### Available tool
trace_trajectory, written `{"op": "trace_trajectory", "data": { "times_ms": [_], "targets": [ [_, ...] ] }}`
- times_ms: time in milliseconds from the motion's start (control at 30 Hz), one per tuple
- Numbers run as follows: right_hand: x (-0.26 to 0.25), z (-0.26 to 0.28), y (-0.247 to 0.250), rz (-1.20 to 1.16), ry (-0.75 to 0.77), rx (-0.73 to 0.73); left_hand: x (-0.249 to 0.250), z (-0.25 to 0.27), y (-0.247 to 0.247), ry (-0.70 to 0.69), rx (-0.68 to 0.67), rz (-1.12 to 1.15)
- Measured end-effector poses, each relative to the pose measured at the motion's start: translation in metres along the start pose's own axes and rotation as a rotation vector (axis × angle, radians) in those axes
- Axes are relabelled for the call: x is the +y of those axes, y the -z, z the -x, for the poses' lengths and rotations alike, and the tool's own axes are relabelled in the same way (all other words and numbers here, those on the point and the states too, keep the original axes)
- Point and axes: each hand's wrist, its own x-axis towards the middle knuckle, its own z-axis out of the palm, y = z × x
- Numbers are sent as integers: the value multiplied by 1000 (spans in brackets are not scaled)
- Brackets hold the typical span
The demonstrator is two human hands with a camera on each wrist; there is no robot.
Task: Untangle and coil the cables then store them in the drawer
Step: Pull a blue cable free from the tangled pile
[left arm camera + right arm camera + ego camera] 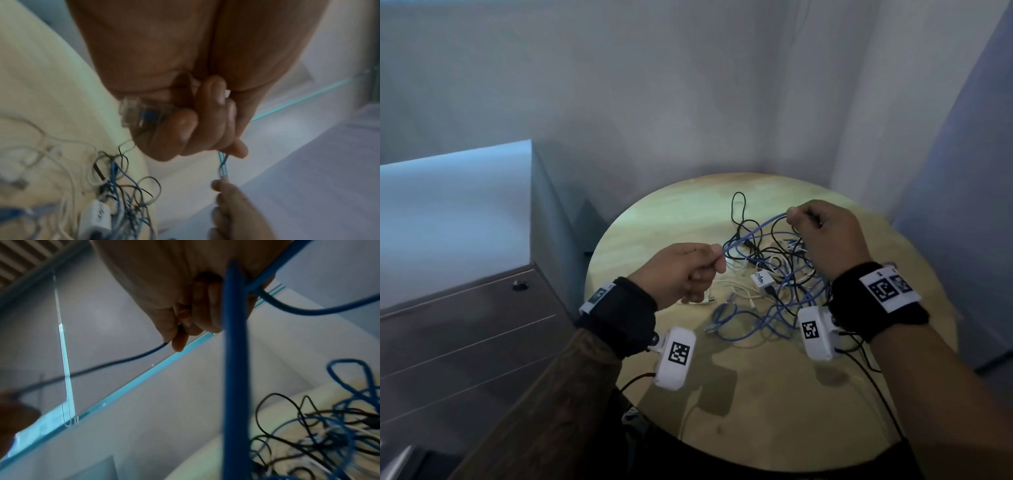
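A tangle of blue, black and white cables (774, 274) lies on the round wooden table (756, 411). My left hand (685, 270) is curled round the blue cable (753, 229) near its clear plug (133, 112), which pokes out of the fist. My right hand (822, 233), raised above the pile, pinches the same blue cable (234, 353) farther along. The stretch between my two hands hangs taut above the table. More blue loops trail down into the pile (329, 426).
A grey drawer cabinet (465, 325) with a lock (519, 285) stands left of the table, its drawers closed. A small white adapter (763, 278) sits in the tangle. Walls close in behind and to the right.
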Motion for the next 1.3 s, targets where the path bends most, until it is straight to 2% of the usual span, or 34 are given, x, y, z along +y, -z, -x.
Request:
{"op": "trace_trajectory", "data": {
  "times_ms": [67,133,167,267,333,433,500,600,700,767,867,933,1067,1167,1300],
  "targets": [
    [9,4,-12,75,-18,-61,5,0,-4,-16,-92,202],
    [13,16,-29,163,7,-272,8,-1,-5,-110,-146,429],
    [14,24,-38,187,34,-409,9,-3,-5,-165,-132,507],
    [-6,54,-57,217,71,-767,3,-12,3,-283,48,604],
    [-21,68,-60,239,147,-851,-3,-17,12,-333,227,532],
    [-37,66,-44,214,272,-751,-12,-20,24,-397,428,222],
    [-42,56,-26,97,252,-582,-16,-20,27,-414,424,19],
    [-45,39,-6,-73,194,-280,-17,-16,15,-326,286,-125],
    [-41,32,-5,-75,201,-167,-18,-15,-12,-220,136,-201],
    [-35,29,-7,-73,194,-121,-16,-14,-25,-165,67,-138],
    [-21,22,-8,-59,154,-44,-5,-10,-33,-108,-57,100],
    [-10,21,-13,-50,127,-97,2,-7,-33,-123,-113,211],
    [-8,39,-38,7,181,-337,8,-2,-26,-167,-138,463],
    [-10,49,-50,14,161,-434,8,-4,-14,-231,-27,617],
    [-15,55,-57,47,136,-610,2,-12,4,-314,221,737]
  ]
}}
